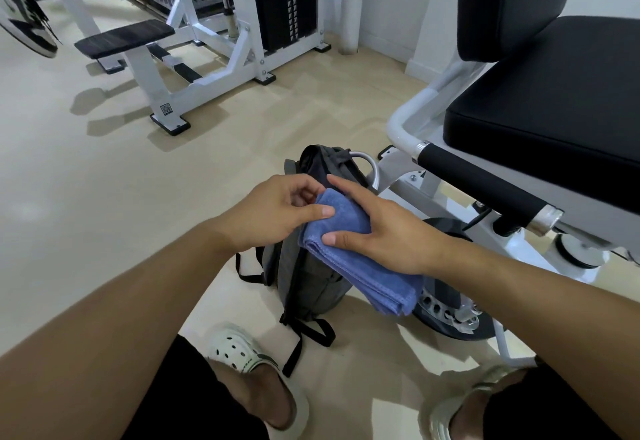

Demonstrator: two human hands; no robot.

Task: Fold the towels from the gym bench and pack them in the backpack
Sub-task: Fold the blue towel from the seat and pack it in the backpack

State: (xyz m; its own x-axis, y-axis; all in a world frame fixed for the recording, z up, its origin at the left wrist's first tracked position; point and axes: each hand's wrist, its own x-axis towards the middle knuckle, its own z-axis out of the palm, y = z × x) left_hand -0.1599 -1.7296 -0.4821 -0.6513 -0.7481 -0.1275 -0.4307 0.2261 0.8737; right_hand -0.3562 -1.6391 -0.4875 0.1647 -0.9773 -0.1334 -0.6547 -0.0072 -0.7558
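Head view shows us a folded blue towel (349, 249) held between both hands, directly above the grey backpack (304, 283) that stands upright on the floor (104, 197) between our feet and the seat machine. Our left hand (273, 211) pinches the towel's far upper corner, thumb on top and fingers curled beneath. Our right hand (377, 231) grips the towel along its middle, thumb pressed on the near edge and the forefinger stretched out toward the bag's top.

The towel's long axis runs from that upper corner down and to the right, so its free end hangs beside the backpack's right flank, not over the opening. The backpack's dark mouth (322, 165) lies just beyond both hands, nearest the left one. We judge that the coming move calls for swinging the low end round and feeding the towel in end first.

The towel is soft, napped terry, stacked in several layers with stitched hems. The backpack is a woven fabric with black webbing straps (311, 330) trailing on the floor. The black padded surface (554, 107) at right carries no towel that we can see.
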